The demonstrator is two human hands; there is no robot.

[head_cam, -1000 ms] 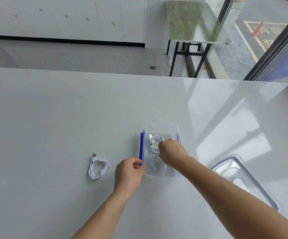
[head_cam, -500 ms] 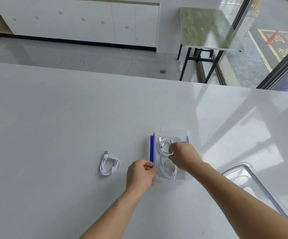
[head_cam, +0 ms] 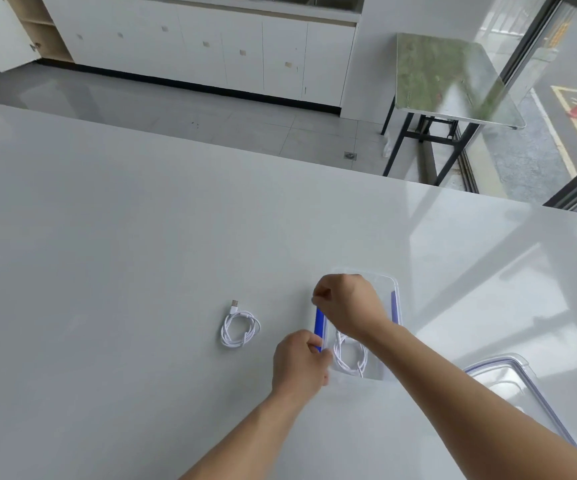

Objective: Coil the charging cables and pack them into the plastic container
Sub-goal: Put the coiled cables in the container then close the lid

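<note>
The pale grey counter (head_cam: 141, 237) carried all the items. The clear rectangular plastic container (head_cam: 389, 282) stood open near its front edge. The clear plastic lid (head_cam: 508, 375), edged with a blue seal, lay apart to the right.

The left hand (head_cam: 299, 365) was closed on the container's near left rim, with fingers curled against the blue side latch (head_cam: 319, 323). The right hand (head_cam: 346, 303) was over the far left corner of the container, with thumb and fingertips drawn together. What it pinched, if anything, could not be determined.

One coiled white charging cable (head_cam: 349, 356) lay inside the container, at its near end. A second coiled white cable (head_cam: 239, 329) lay on the counter, left of the container and clear of both hands, with its plug pointing away from the person.

Handling note: the cable was judged light, limp and mildly springy, so its loops would tend to open when released. It was best taken across the bundled strands, pinching all loops together, not by the plug. The thin-walled container would likely slide if not steadied.
</note>
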